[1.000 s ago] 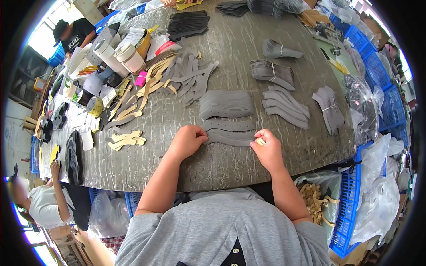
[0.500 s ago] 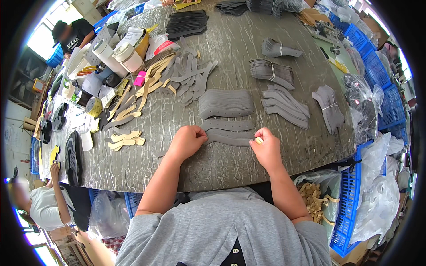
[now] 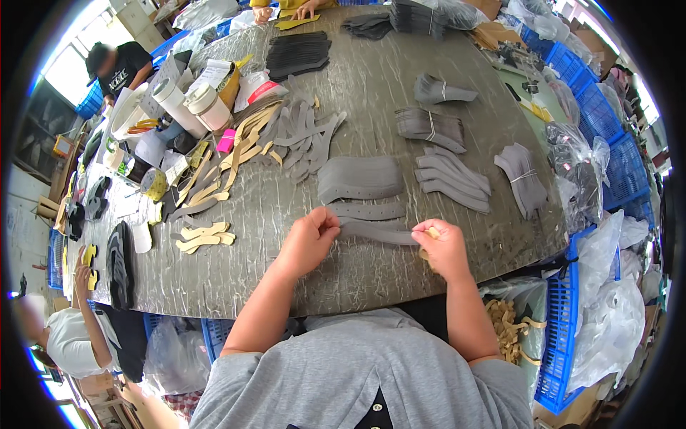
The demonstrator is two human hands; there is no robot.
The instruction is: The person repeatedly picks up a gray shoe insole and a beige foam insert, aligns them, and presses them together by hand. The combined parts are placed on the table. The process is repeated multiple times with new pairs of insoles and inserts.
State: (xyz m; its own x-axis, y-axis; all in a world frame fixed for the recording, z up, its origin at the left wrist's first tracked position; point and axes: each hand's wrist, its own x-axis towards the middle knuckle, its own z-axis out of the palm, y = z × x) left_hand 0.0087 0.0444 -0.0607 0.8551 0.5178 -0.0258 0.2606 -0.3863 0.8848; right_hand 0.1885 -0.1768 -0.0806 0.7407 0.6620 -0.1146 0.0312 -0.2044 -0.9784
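Observation:
A curved grey strip (image 3: pixel 379 232) is stretched between my two hands. My left hand (image 3: pixel 309 244) pinches its left end with fingers closed. My right hand (image 3: pixel 444 250) grips the right end. A small pale-yellow piece (image 3: pixel 432 233) also shows between the right fingers and below them; most of it is hidden by the hand. Just beyond the held strip, another grey strip (image 3: pixel 368 211) with small holes lies on the table. Behind that is a neat overlapping row of similar grey strips (image 3: pixel 361 177).
Tied grey bundles (image 3: pixel 431 127) (image 3: pixel 522 179) and loose grey strips (image 3: pixel 454 179) lie to the right. Mixed grey and yellow strips (image 3: pixel 243 150), a white jar (image 3: pixel 209 109) and small yellow pieces (image 3: pixel 205 237) are left. Blue crates (image 3: pixel 561 336) line the right; co-workers (image 3: pixel 75 336) sit around the table.
The nearer grey strip has come away from the one behind it, toward me. My right hand has moved slightly right and closer, and more of the pale-yellow piece shows under it.

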